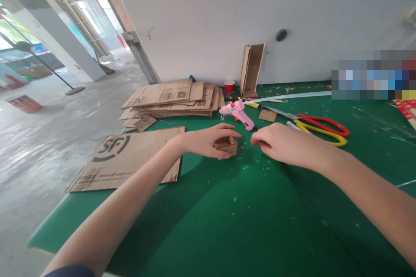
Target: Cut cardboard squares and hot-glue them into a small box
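Observation:
My left hand (pixel 211 139) reaches over a small open-topped cardboard box (pixel 229 149) on the green table, thumb on the near side and fingers along the far side. Just right of the box, my right hand (pixel 276 142) is curled with its fingertips together. Whether anything is pinched in them is hidden. Beyond both hands lies a pink hot glue gun (pixel 242 117), a long clear glue stick (pixel 286 97) running from its rear. A small cardboard square (pixel 268 115) lies behind my right hand.
Large scissors (pixel 320 127) with red and yellow handles lie at the right. Cardboard sheets (pixel 162 95) are stacked at the back left, with a flat printed sheet (pixel 139 151) nearer. A tall cardboard trough (pixel 251 69) stands against the wall beside a red spool (pixel 229 88).

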`<state>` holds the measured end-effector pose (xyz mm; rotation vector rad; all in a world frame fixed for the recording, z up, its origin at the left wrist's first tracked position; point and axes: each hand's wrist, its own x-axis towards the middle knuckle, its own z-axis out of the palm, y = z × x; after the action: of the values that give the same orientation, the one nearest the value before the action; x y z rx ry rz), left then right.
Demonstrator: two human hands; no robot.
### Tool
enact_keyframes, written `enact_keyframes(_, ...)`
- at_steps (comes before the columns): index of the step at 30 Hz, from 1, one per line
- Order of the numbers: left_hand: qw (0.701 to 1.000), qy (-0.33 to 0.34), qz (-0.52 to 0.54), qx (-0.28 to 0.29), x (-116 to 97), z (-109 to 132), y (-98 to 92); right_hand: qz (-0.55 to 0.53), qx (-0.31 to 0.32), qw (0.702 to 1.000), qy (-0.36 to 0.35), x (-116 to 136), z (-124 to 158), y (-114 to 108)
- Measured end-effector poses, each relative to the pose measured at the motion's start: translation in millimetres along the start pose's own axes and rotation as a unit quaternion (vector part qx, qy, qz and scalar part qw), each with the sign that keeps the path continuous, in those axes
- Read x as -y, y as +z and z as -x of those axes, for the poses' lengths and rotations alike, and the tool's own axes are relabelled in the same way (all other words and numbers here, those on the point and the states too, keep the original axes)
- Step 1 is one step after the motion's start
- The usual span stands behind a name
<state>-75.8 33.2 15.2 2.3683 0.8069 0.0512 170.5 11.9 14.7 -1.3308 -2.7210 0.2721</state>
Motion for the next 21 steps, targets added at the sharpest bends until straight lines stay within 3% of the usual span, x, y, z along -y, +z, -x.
enact_keyframes(6, 0.999, -0.042, 0.011, -0.023, -6.3, 3.1, -6.8, -0.002, 0.003, 1.000, 0.016, -12.9, 4.4, -8.2)
enact_keyframes(14, 0.999, 0.006, -0.011, -0.049, 8.4, -0.3, -2.1, 0.037, 0.065, 0.995, 0.063, -21.5, 6.5, -13.1)
enact_keyframes(18, 0.996, -0.030, -0.018, -0.087, -2.1, 6.1, -10.9, 0.041, 0.106, 0.990, 0.084, -12.0, 6.3, -16.9)
enact_keyframes(21, 0.989, -0.072, -0.091, -0.092, -17.7, 13.0, -20.3, 0.062, 0.107, 0.990, 0.069, -3.8, 6.7, -18.9)
